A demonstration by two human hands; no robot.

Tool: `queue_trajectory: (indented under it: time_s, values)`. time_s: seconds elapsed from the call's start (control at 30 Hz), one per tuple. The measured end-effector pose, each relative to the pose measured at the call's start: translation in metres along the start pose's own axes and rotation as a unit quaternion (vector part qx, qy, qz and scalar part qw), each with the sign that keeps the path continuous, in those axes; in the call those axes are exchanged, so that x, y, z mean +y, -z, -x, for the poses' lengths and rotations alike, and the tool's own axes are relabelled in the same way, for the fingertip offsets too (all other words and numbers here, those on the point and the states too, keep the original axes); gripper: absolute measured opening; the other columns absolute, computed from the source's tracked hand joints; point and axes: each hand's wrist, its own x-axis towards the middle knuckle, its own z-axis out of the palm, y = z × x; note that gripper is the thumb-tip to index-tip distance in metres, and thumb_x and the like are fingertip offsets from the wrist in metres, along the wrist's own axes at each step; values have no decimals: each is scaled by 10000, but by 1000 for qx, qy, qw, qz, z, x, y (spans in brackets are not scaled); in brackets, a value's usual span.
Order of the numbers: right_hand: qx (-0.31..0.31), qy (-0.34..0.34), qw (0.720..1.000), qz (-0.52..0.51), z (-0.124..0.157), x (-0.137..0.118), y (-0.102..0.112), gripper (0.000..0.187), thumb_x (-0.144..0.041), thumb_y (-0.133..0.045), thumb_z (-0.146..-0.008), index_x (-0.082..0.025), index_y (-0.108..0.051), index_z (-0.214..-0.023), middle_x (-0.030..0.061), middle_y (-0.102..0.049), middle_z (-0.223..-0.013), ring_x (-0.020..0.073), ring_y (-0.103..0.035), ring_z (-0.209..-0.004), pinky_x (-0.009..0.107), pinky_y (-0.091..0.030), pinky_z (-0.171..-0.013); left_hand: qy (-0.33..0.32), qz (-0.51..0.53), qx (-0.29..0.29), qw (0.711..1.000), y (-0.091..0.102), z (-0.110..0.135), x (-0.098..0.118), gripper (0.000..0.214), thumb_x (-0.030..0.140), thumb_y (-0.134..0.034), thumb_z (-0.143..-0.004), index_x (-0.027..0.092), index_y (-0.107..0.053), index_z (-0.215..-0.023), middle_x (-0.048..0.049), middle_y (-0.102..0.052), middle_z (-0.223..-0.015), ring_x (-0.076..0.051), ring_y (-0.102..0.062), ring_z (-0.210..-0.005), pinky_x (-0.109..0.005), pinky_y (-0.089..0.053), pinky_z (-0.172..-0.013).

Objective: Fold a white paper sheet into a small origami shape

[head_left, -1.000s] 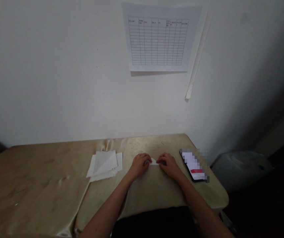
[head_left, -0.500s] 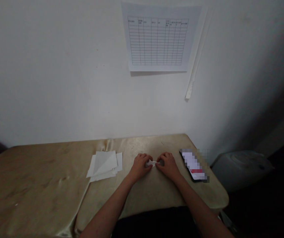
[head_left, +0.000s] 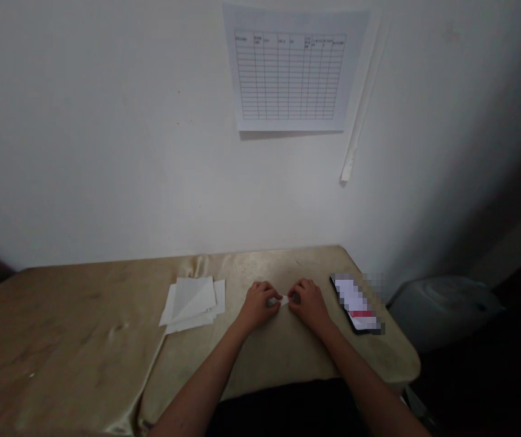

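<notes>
Right now, from my distant seat, I have both bare hands working together on the lower middle of the frame, over a table covered in creased, gold-brown satiny cloth (head_left: pixel 283 355). The left hand (head_left: pixel 259 303) is curled, thumb and fingertips drawn together on one end of a small white folded-looking paper piece (head_left: pixel 285 300); the right hand (head_left: pixel 306 301) mirrors it at the other end, its fingers bent just as closely. The paper piece sits between the fingertips, mostly hidden, so I cannot tell its full shape. I judge the step in hand to be creasing or shaping it, and the next move to call for light, even pressure from both thumbs, since thin paper could slip or tear. Left of the hands, well apart from them, lies a loose, overlapping stack of white paper sheets (head_left: pixel 192 300). Right of them, a dark-edged phone with a bright, partly pixelated screen (head_left: pixel 351 296) lies slanted near the table's edge. Above, a white sheet printed with a grid (head_left: pixel 290 79) hangs on the pale wall (head_left: pixel 105 152). I see nothing blocking the hands; only their own fingers get in my way, covering the paper.
</notes>
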Motion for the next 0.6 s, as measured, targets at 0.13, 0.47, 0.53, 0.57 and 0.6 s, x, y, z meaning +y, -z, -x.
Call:
queue_trajectory:
  time_s: [0.13,0.47,0.53,0.57,0.6]
  values:
    - [-20,0,1000,-21,-1,4,2,156,-138,-665,-801,-237,-721,-908,62,-638,-1066,247,-538,-1107,372,-381,-953,-11,1,-1,1000,0,-1,0,188,220,-713,-801,250,-786,-971,-56,-680,-1103,-250,-560,-1062,-413,-431,-988]
    - [-22,10,998,-57,0,9,2,222,-85,-611,-824,-234,-733,-934,57,-640,-1074,225,-549,-1096,373,-377,-988,-14,6,-13,1000,3,1,4,180,212,-684,-808,252,-768,-962,-27,-703,-1197,-251,-560,-1113,-430,-413,-1019]
    - [-18,16,998,-65,1,10,2,227,-83,-603,-827,-237,-735,-930,54,-635,-1092,221,-549,-1103,374,-377,-1003,-19,5,-15,1000,3,2,5,170,221,-656,-839,245,-762,-970,-34,-698,-1212,-247,-557,-1128,-433,-406,-1030]
    - [-16,18,997,-68,1,11,2,228,-84,-603,-824,-239,-736,-924,53,-630,-1106,220,-547,-1109,375,-377,-1009,-23,4,-15,1000,3,2,5,165,219,-641,-852,241,-759,-965,-38,-699,-1210,-243,-558,-1127,-432,-404,-1033]
    - [-13,20,997,-69,1,11,2,226,-87,-608,-820,-242,-738,-921,53,-623,-1121,220,-545,-1117,375,-377,-1014,-27,3,-15,1000,3,2,4,160,216,-629,-862,237,-757,-956,-40,-701,-1206,-241,-559,-1126,-431,-402,-1034]
